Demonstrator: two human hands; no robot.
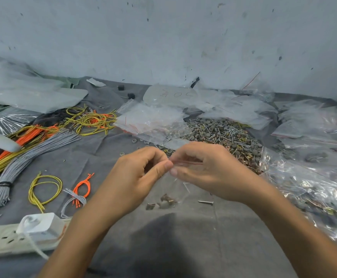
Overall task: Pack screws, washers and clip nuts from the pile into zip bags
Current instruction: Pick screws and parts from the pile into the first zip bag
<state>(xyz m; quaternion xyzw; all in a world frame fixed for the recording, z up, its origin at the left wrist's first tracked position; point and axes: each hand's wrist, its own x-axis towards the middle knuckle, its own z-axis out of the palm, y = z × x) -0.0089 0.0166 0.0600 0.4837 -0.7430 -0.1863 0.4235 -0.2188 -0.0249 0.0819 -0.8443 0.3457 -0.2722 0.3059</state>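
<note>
Left hand (143, 173) and right hand (201, 167) both pinch the red zip strip of a clear bag (174, 187) just above the cloth (183, 237), sealing it I'd guess. A few clip nuts (166, 199) sit at its bottom. Filled bags (314, 187) heap up on the right, but the pile (223, 135) behind is big, so lots left.

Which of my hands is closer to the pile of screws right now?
Right. The right hand sits just in front of the near edge of the pile; the left hand is farther left of it. Both pinch the zip bag.
</note>
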